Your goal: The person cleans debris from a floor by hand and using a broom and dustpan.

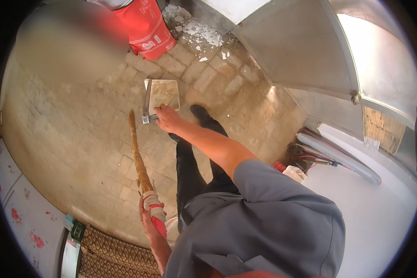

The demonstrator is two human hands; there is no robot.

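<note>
My left hand (149,222) is closed around the cloth-wrapped end of a long, thin brown broom (139,160). Beige and red wrapping covers its grip, and the narrow far end points away from me, low over the paving. Reaching forward past my legs, my right hand (168,119) is closed on the near edge of a square, shallow dustpan (177,90). That pan has a pale rim and a grey bar along its left side. Its inside is a dusty brown, close to the floor's colour. The right fingertips are partly hidden.
A red bag (148,30) stands at the far side beside scattered white flakes (204,39). Metal door panels (301,46) rise on the right. Tubes and cables (319,157) lie by a white surface (361,217). Patterned brown fabric (113,252) is at lower left. The upper left is blurred.
</note>
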